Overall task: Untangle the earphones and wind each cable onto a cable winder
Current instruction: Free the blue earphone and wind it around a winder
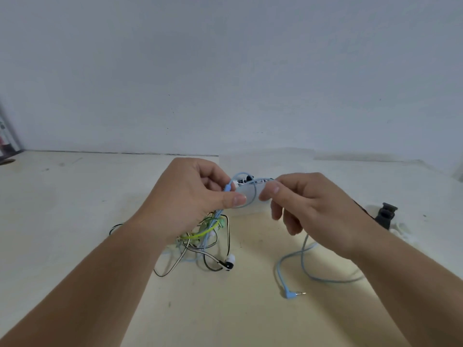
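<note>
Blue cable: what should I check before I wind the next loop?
1. Left hand grips the white winder: ok.
2. Right hand pinches the blue cable: ok.
3. Cable looped across the winder: ok.
4. Blue plug lies loose on the table: ok.
5. Cable free of the tangle: not ok, a blue strand runs through it.

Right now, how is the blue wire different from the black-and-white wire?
The blue wire is lifted, pinched by the left hand and right hand; the black-and-white wire lies on the table. The blue wire is one colour; the black-and-white wire is white with black edges. Both run through the same tangle.
</note>
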